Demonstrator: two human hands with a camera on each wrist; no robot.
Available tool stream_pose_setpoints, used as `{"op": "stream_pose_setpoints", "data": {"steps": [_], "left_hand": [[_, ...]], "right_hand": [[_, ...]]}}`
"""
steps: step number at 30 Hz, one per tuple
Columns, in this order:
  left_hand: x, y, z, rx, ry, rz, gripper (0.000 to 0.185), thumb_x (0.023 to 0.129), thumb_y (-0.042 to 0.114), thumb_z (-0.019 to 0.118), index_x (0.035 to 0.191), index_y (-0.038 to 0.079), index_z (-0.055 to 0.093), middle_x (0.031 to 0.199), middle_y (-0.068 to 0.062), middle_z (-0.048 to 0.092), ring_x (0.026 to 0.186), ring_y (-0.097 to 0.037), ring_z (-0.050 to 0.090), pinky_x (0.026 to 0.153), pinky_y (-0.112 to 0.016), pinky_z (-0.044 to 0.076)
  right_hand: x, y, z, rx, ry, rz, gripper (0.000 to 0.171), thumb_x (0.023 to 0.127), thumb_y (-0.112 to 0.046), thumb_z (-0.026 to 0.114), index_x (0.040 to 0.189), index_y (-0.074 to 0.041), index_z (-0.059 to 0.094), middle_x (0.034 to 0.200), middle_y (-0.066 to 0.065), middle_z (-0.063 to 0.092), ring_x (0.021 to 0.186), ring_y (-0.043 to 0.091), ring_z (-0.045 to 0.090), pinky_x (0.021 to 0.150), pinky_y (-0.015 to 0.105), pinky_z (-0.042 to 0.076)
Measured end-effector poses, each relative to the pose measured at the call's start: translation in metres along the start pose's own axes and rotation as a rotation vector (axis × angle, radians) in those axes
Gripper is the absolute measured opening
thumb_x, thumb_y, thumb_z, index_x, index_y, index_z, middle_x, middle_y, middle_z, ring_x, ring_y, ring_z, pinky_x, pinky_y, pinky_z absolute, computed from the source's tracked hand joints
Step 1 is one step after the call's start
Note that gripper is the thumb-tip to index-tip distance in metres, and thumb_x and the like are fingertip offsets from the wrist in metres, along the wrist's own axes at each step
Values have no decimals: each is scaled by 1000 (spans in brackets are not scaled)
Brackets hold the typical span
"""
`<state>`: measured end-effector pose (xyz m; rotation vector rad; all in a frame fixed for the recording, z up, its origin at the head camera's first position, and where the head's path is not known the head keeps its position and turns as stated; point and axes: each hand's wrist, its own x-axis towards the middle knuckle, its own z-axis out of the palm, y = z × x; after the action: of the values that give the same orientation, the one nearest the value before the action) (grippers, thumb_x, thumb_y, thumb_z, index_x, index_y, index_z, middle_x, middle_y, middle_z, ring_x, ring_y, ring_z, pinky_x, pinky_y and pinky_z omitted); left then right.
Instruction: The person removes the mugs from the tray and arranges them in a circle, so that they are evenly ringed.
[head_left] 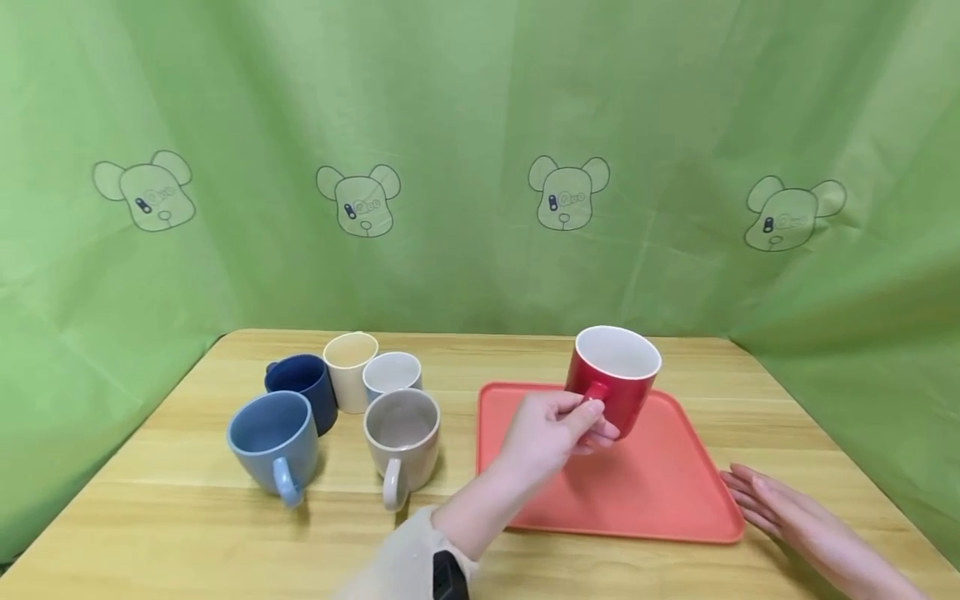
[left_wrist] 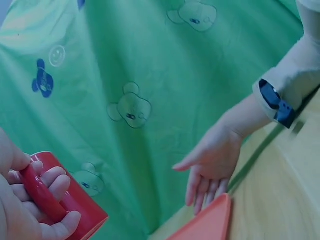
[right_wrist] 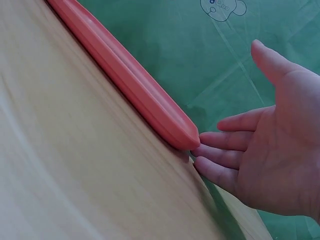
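My left hand (head_left: 551, 433) grips a red mug (head_left: 633, 400) with a white inside by its handle, holding it up over the coral-red tray (head_left: 652, 492). In the left wrist view, curled fingers wrap the mug's red handle (left_wrist: 42, 192). My right hand (head_left: 795, 517) is beside the tray's right front corner, its fingers straight. Seen from the right wrist, the fingertips (right_wrist: 207, 140) are right at the tray's rim (right_wrist: 170, 127), with the thumb spread away.
Left of the tray stand several mugs: light blue (head_left: 277, 442), dark navy (head_left: 318, 392), cream (head_left: 348, 383), white-and-blue (head_left: 393, 375) and grey-beige (head_left: 408, 454). The wooden table (head_left: 247, 542) bears everything. A green curtain (head_left: 465, 275) hangs behind it and along both sides.
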<state>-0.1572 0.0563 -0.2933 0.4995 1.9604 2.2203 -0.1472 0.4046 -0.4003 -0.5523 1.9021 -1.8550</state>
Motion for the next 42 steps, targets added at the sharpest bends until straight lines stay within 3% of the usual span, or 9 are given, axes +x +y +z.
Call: {"op": "stream_pose_setpoints", "data": {"steps": [2,9,13,16,19,28,34,39,42], "left_hand": [[-6,6,-7,-18,-16,22,21,91,11,58,94,-9,67,81,-20,68,72,-21,67,69,-31,54],[-22,23,-37,-2,-76,134,26,92,7,54,95,-17,61,85,-29,65,75,-28,67,71,-33,54],[-32,32,-58,4,-57,143,29,93,9,53,95,-20,58,84,-25,66,73,-18,67,73,-34,54],[-42,39,-76,22,-24,165,30,93,8,53,94,-22,56,83,-23,67,72,-11,66,74,-35,54],[-53,46,-96,51,7,198,30,93,6,52,93,-24,56,82,-23,67,71,-11,65,72,-33,54],[-89,58,-143,177,117,202,31,95,9,51,93,-21,59,78,-4,70,77,-18,67,73,-33,54],[-111,52,-162,203,130,289,23,95,2,48,91,-16,62,81,-6,70,75,-18,67,71,-31,54],[-131,45,-173,247,147,237,24,96,3,45,89,-2,67,82,-8,70,76,-19,67,72,-29,54],[-142,39,-179,266,172,197,25,97,2,44,90,-2,67,84,-9,69,78,-21,66,73,-28,53]], "right_hand": [[-1,-1,1,-69,50,44,54,104,-17,12,133,19,-16,128,-28,44,115,-7,44,90,11,38],[0,-6,3,-197,131,126,57,104,-22,12,134,22,-9,121,-32,42,109,-12,45,86,9,39],[2,-8,5,-276,167,180,60,104,-26,11,133,24,-4,138,1,42,105,-15,45,84,11,41],[2,-10,8,-331,182,222,62,104,-29,10,134,24,-1,142,34,18,104,-16,43,84,11,41],[1,-12,9,-349,178,244,62,103,-30,9,135,22,-1,141,37,9,105,-16,43,84,11,40],[0,-12,7,-319,213,288,65,103,-36,15,140,16,1,146,30,10,106,-17,42,85,12,41],[0,-9,7,-382,231,249,61,104,-30,17,139,19,6,143,29,23,106,-15,43,85,12,42],[1,-8,5,-331,196,203,59,104,-26,16,136,22,4,135,-3,43,105,-15,44,84,13,43],[2,-10,6,-334,195,217,60,104,-27,16,136,22,4,138,2,42,105,-15,44,84,12,42]]}}
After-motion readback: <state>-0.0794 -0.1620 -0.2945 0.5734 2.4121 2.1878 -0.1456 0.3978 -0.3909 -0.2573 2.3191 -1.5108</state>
